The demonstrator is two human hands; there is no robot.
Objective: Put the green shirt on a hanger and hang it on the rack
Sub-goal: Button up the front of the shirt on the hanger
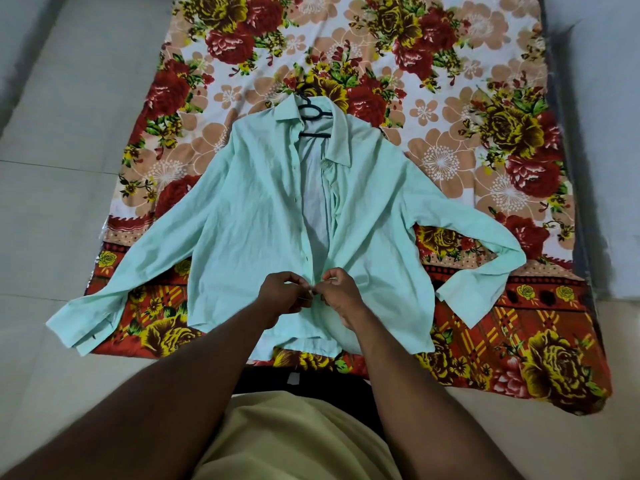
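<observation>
Left hand [281,295] and right hand [341,295] knuckles-up at 6 o'clock, fingertips pinching green shirt [249,216] placket, hanger [313,114] at 12.

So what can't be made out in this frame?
- Rack: none in the head view.
- Hanger: only the hook and a bar show at the collar; the shirt covers the rest.
- Button: too small, hidden between left hand and right hand.
</observation>
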